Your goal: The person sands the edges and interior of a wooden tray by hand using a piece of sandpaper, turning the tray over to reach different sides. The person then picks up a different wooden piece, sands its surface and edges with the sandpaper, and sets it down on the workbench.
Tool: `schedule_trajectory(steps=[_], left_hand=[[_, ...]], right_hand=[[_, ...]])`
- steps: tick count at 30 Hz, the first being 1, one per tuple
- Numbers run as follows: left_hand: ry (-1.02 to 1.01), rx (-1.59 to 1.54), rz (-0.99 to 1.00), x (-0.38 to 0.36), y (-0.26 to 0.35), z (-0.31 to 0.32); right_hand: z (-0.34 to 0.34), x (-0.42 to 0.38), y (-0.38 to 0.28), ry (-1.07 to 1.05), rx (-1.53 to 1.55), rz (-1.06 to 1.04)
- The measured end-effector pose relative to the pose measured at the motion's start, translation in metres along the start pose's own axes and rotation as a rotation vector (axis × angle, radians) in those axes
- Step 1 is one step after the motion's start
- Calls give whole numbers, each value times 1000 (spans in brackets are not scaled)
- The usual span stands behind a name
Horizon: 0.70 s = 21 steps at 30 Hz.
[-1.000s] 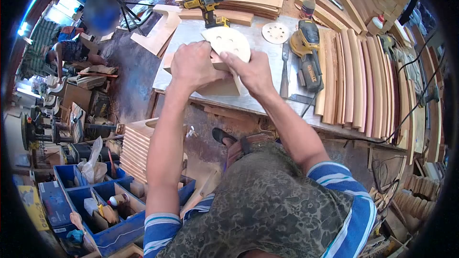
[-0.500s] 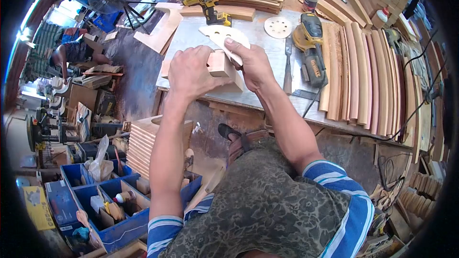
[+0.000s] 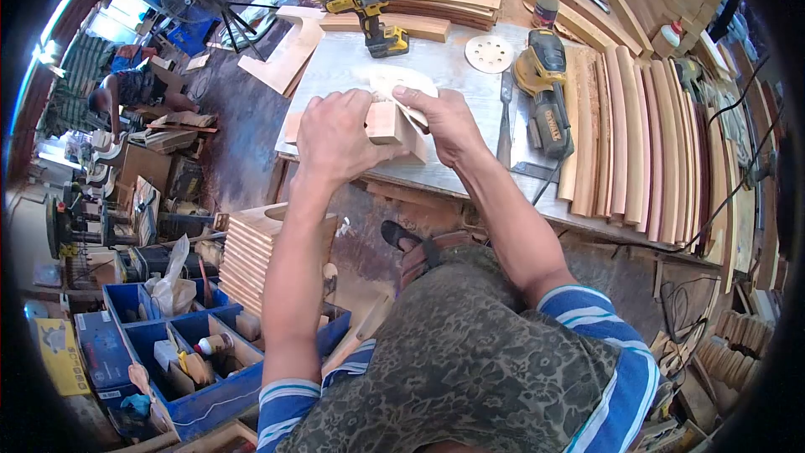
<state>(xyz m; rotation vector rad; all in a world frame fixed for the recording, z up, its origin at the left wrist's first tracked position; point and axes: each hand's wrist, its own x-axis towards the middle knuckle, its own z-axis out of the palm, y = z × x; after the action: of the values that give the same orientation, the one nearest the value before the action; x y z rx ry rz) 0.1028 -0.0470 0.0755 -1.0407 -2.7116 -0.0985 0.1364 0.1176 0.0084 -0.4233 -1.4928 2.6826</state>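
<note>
My left hand (image 3: 335,130) is wrapped over a pale wooden block (image 3: 385,124), holding it at the near edge of the table. In my right hand (image 3: 450,124) is a white sanding disc (image 3: 409,78), pinched under the thumb and bent against the block's right side. Part of the disc is blurred, and the fingers beneath it are hidden. A second sanding disc with a ring of holes (image 3: 489,54) lies flat on the table beyond my right hand. A chisel (image 3: 506,122) rests between that hand and a yellow-and-black sander (image 3: 545,92).
A yellow cordless drill (image 3: 373,13) stands at the back of the table (image 3: 335,59). Curved wooden strips (image 3: 629,134) line the right side. A bottle (image 3: 546,4) stands behind the sander. A blue divided box (image 3: 197,403) sits lower left. Another person (image 3: 138,88) crouches far left.
My right hand has shifted slightly down, and the sanding disc now lies lower and flatter over the block. My left hand keeps its hold on the block. The view has shifted slightly.
</note>
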Motion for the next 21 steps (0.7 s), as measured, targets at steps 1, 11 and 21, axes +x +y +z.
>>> schedule_trajectory(steps=[1,11,21], left_hand=[[69,-24,41,-2,-1,1],[137,-88,62,-7,2,0],[118,-115,64,2,-5,6]], right_hand=[[-6,2,0,0,-1,1],[-28,-25,-15,50,-802,-768],[-19,-10,-6,-249,-841,-985]])
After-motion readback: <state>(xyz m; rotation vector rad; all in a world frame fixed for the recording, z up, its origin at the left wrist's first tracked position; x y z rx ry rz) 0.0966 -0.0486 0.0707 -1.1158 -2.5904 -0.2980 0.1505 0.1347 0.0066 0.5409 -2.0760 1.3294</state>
